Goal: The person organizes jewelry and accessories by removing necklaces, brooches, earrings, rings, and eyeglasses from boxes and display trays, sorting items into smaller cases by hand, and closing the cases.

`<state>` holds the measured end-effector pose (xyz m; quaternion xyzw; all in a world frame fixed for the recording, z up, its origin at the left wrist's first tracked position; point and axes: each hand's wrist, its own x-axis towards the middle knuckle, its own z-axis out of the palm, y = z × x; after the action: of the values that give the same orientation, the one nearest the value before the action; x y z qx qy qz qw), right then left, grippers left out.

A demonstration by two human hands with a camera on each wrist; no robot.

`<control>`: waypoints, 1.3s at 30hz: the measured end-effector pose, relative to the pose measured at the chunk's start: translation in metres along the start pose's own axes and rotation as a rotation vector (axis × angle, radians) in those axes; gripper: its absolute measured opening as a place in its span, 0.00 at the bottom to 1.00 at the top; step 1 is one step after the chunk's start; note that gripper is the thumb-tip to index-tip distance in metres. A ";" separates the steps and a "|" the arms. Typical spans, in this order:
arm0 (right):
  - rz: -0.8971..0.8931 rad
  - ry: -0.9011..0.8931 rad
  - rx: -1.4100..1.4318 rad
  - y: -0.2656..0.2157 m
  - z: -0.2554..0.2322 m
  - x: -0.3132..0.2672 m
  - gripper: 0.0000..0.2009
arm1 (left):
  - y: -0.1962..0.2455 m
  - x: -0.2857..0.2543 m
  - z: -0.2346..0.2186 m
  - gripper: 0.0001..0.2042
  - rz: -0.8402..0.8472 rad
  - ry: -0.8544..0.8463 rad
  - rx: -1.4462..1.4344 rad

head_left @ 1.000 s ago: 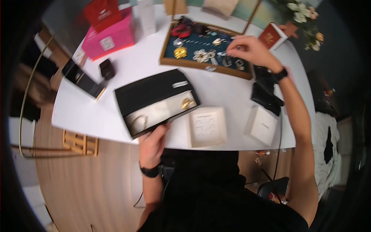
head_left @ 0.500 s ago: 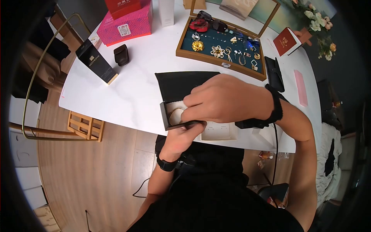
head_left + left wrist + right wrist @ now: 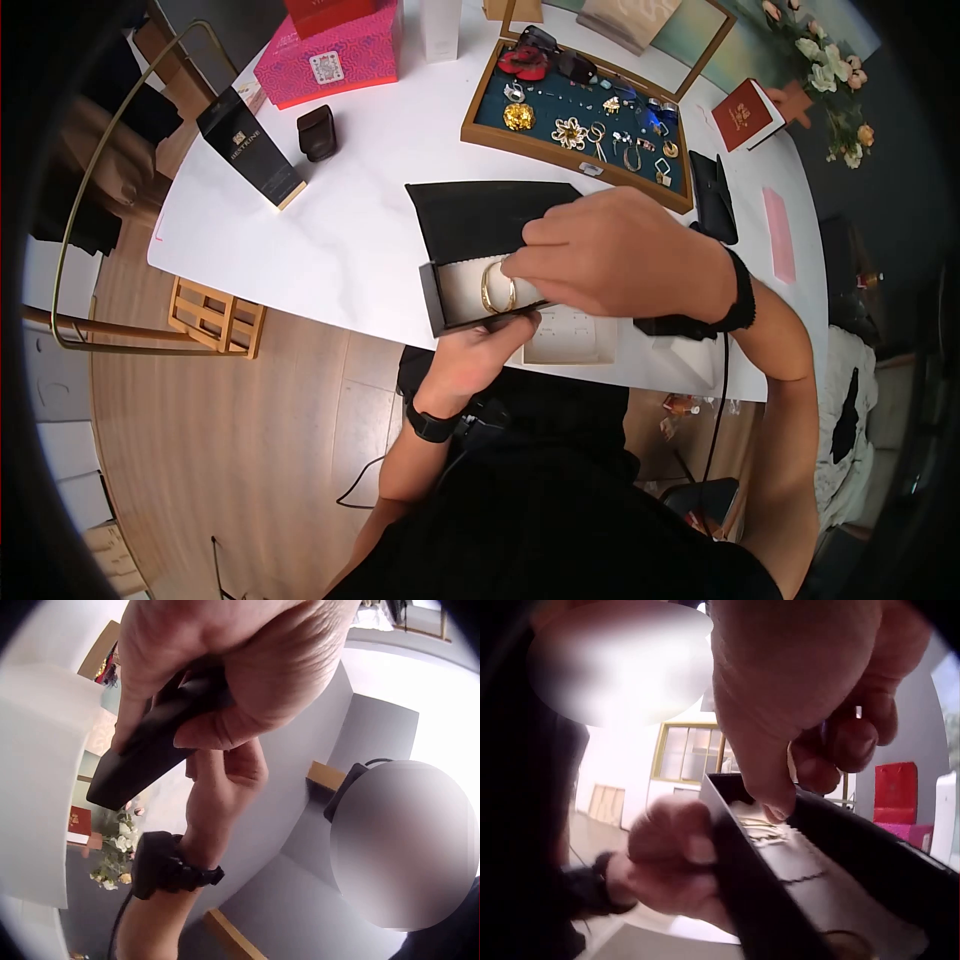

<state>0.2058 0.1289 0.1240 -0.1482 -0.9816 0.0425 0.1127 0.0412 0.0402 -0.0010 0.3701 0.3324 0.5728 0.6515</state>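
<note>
My left hand (image 3: 478,358) grips a black flip-lid jewellery box (image 3: 490,218) by its near wall, lid folded back and pale lining showing. Inside its left part, a gold bangle (image 3: 490,290) stands tilted, pinched at its right side by my right hand (image 3: 632,255). In the right wrist view, the thumb (image 3: 769,791) reaches down to gold pieces (image 3: 761,831) at the box's far end, and another round gold piece (image 3: 847,941) lies nearer the camera. The left wrist view shows the box's dark underside (image 3: 142,761) between fingers and thumb.
Behind stands a wooden display case (image 3: 575,165) of jewellery, its glass lid raised. An open white box (image 3: 570,345) sits under the right hand. A black carton (image 3: 250,150), a brown pouch (image 3: 317,135), a pink box (image 3: 330,60) and a red book (image 3: 745,115) stand around.
My right hand came from the display case to the black box, which moved right in my left hand. Since half a second ago, the bangle has shifted right and tipped up.
</note>
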 end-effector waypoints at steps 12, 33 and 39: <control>0.453 -0.022 0.531 -0.022 0.013 0.011 0.10 | -0.004 -0.009 0.010 0.05 0.221 0.053 0.311; 0.598 -0.200 0.764 -0.011 -0.018 0.012 0.10 | -0.003 -0.008 0.014 0.03 0.209 0.109 0.430; 0.443 -0.075 0.780 -0.026 0.002 0.017 0.10 | -0.025 -0.012 -0.005 0.11 0.401 0.113 0.588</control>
<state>0.1818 0.1093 0.1288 -0.2997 -0.8401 0.4379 0.1127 0.0476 0.0266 -0.0250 0.5674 0.4392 0.5886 0.3724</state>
